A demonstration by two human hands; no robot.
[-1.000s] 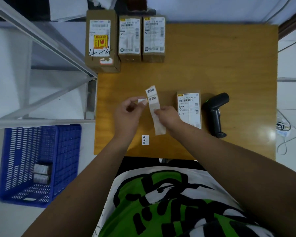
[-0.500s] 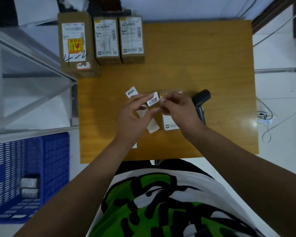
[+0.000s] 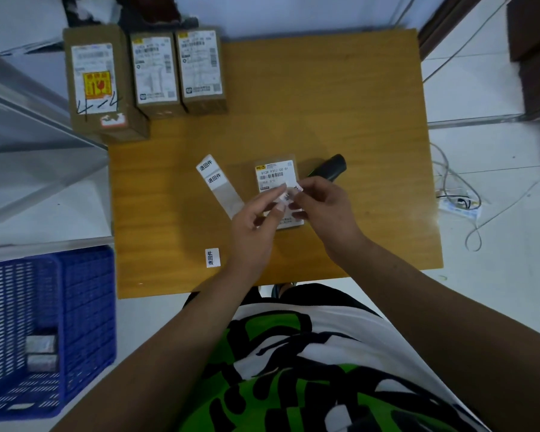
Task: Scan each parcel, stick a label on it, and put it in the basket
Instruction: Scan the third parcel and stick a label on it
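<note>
The parcel (image 3: 275, 177) lies in the middle of the frame on the counter (image 3: 340, 104), right under my fingers (image 3: 279, 191). My left hand (image 3: 256, 227) and right hand (image 3: 323, 207) meet over it. Both pinch one little white label (image 3: 289, 197). I cannot tell if it touches the parcel.

You have one head-worn wide-angle view, looking steeply down from close above onto the worktop (image 3: 325, 88), your torso at the bottom edge.
</note>
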